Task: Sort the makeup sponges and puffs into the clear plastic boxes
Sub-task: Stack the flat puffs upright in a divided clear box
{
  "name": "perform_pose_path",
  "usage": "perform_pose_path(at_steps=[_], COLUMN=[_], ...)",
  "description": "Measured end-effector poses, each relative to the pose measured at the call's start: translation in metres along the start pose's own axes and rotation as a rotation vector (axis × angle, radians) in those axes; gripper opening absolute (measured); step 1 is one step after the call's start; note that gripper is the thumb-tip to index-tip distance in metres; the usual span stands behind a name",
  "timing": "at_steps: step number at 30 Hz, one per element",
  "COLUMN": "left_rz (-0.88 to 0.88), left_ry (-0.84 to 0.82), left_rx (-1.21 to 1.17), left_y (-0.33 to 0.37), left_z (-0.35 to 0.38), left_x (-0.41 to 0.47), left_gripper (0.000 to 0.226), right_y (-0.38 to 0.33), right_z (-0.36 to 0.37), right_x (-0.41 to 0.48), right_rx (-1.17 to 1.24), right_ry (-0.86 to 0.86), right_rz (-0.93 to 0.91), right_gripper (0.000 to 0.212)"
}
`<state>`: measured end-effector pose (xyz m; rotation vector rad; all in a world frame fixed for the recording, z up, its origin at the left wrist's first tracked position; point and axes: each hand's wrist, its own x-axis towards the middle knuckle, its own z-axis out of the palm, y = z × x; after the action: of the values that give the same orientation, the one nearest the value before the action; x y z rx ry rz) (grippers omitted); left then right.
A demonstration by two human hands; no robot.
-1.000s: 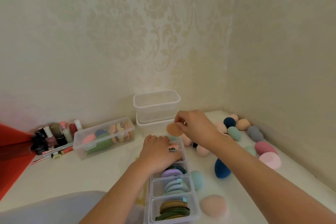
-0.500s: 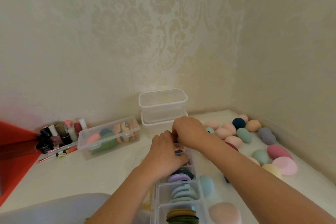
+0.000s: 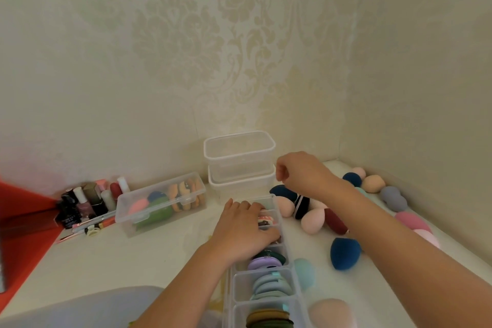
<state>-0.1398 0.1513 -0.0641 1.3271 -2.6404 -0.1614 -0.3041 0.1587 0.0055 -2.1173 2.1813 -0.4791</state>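
A: Head view: how are the hands posed?

B: The left hand [image 3: 246, 226] lies palm down on the divided clear box [image 3: 266, 271], fingers spread flat over its far compartments; its grip pinches nothing that shows. The right hand [image 3: 300, 173] hovers above the bench [image 3: 106, 253], wrist bent, fingers curled loosely down. Whether that grip holds anything, I cannot tell.

A: And the box itself?

B: Its long axis runs from the near edge away toward the wall. Round puffs [image 3: 269, 287] stand on edge in its near compartments. Loose sponges [image 3: 314, 218] lie on the bench to its right, a dark blue sponge [image 3: 344, 253] nearest. Two stacked empty boxes [image 3: 239, 157] sit behind, a lidded box [image 3: 162, 202] to the left.
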Motion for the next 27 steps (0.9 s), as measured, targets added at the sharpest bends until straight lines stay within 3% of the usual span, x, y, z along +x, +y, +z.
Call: perform_pose_path(at_steps=[4, 7, 15, 21, 23, 27], left_rz=[0.000, -0.017, -0.071, -0.065, -0.066, -0.043], left_ry=[-0.028, -0.028, 0.003, 0.006, 0.011, 0.027], left_rx=[-0.023, -0.057, -0.085, -0.063, -0.074, -0.126], left_y=[0.001, 0.003, 0.010, 0.011, 0.011, 0.009], left_z=[-0.002, -0.005, -0.015, -0.014, -0.014, -0.012], left_x=[-0.001, -0.002, -0.009, -0.009, -0.009, -0.007], left_gripper=[0.049, 0.044, 0.040, 0.039, 0.037, 0.039], right_y=[0.027, 0.044, 0.052, 0.022, 0.004, -0.019], right_z=[0.000, 0.009, 0.007, -0.017, -0.016, -0.003], right_x=[-0.013, -0.016, -0.017, -0.021, -0.022, -0.018], right_rx=[-0.179, -0.210, -0.104, 0.147, 0.199, 0.077], right_ry=[-0.295, -0.339, -0.182, 0.187, 0.161, 0.025], right_rz=[-0.047, -0.037, -0.071, -0.120, -0.170, -0.217], right_gripper=[0.042, 0.042, 0.026, 0.016, 0.015, 0.019])
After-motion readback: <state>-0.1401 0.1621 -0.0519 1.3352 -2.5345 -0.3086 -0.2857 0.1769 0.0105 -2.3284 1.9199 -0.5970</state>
